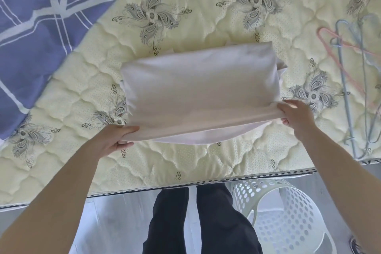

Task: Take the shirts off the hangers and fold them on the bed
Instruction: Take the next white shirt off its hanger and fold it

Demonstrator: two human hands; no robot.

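The fold was under way: the left hand (115, 140) and right hand (296, 115), well apart, each pinched a near corner of the white shirt (198, 93), its edge raised above the bed (185, 163). Next, likely, that edge needed laying evenly over the far half

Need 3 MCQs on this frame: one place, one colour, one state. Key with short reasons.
1. Where do the hangers lie?
A. on the mattress, right of the shirt
B. on a rail
C. in a drawer

2. What colour is the shirt?
A. blue
B. white
C. pink

3. How is the shirt held?
A. by the left hand only
B. by neither hand
C. by both hands at its near edge

Key: 1 A, they lie on the mattress at the right. 2 B, the cloth is plain white. 3 C, the left hand and the right hand each grip a near corner.
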